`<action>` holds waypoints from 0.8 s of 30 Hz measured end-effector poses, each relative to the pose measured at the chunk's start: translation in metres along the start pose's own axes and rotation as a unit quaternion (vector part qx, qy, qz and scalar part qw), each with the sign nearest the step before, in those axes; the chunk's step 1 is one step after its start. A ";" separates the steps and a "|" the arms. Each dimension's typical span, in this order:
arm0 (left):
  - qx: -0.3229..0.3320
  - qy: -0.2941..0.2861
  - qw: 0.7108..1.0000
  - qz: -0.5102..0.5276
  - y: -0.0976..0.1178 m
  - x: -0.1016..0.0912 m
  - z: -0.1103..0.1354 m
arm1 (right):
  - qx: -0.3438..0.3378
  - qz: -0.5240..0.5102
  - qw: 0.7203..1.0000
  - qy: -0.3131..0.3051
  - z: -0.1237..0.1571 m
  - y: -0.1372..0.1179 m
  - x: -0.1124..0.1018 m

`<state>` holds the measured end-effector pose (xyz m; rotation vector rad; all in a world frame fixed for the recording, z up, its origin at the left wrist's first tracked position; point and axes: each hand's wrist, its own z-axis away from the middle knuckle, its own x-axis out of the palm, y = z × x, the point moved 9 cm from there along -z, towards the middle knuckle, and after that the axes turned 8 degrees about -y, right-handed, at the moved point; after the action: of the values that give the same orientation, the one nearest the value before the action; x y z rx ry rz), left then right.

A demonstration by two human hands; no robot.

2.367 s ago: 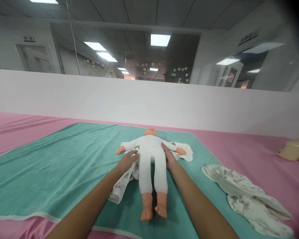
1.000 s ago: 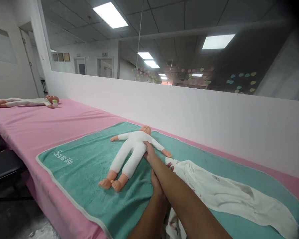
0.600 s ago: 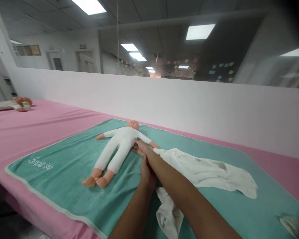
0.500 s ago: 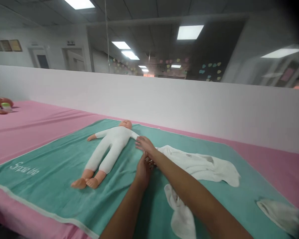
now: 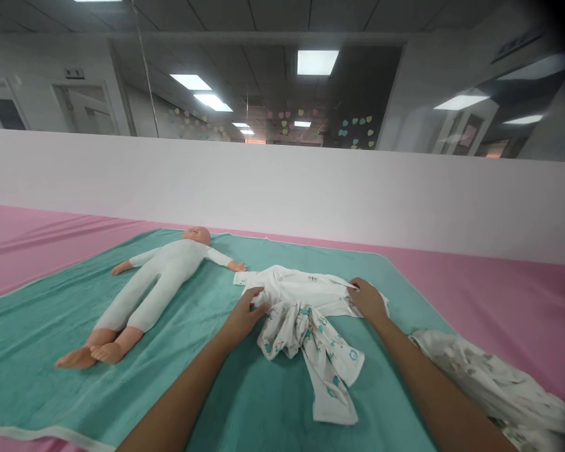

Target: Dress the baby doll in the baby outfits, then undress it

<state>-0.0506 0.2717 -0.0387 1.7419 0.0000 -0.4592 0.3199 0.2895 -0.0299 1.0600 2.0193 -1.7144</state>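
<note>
A baby doll (image 5: 150, 282) in a white bodysuit lies on its back on the left part of a teal towel (image 5: 66, 351). To its right lies a white baby garment (image 5: 306, 314) with a teal print, its legs crumpled toward me. My left hand (image 5: 245, 314) rests with fingers spread on the garment's left side. On the garment's right edge lies my right hand (image 5: 370, 300), its fingers curled over the cloth.
The towel covers a long pink-sheeted table (image 5: 499, 301) that runs along a white partition wall (image 5: 282, 188). Another crumpled printed cloth (image 5: 494, 383) lies at the towel's right edge, near my right forearm. Glass above the wall shows a corridor.
The doll now lies off the garment, to its left. Both hands left the doll and moved right onto the garment, which is spread out in front of me. My view swung back rightward.
</note>
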 end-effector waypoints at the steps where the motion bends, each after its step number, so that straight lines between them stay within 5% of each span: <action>1: -0.012 -0.002 1.000 -0.015 -0.003 -0.001 -0.001 | -0.011 -0.014 1.000 -0.004 -0.001 -0.007 0.001; 5: -0.030 -0.005 0.998 -0.050 -0.008 -0.002 -0.003 | -0.062 -0.119 0.991 0.011 0.009 -0.057 -0.023; 7: -0.025 0.002 0.998 -0.054 -0.005 -0.003 -0.004 | -0.135 -0.241 0.961 -0.020 0.027 -0.098 -0.039; 9: -0.019 0.011 0.998 -0.055 -0.001 -0.004 -0.004 | -0.212 -0.227 0.935 -0.170 0.055 -0.147 -0.029; 11: -0.011 0.027 0.998 -0.053 0.001 -0.007 -0.004 | -0.257 -0.095 0.897 -0.348 0.095 -0.178 0.003; 14: 0.000 0.070 0.996 -0.047 0.001 -0.016 -0.004 | -0.274 0.047 0.899 -0.339 0.122 -0.183 0.035; 18: 0.021 0.127 0.991 -0.037 0.001 -0.028 -0.001 | -0.206 0.184 0.913 -0.300 0.127 -0.152 0.080; 24: 0.058 0.139 0.988 -0.039 0.012 -0.028 0.005 | -0.176 0.233 0.917 -0.271 0.120 -0.148 0.093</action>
<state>-0.0752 0.2717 -0.0195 1.9143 0.2449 -0.2745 0.1259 0.2058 -0.0115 0.7513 1.4882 -1.1676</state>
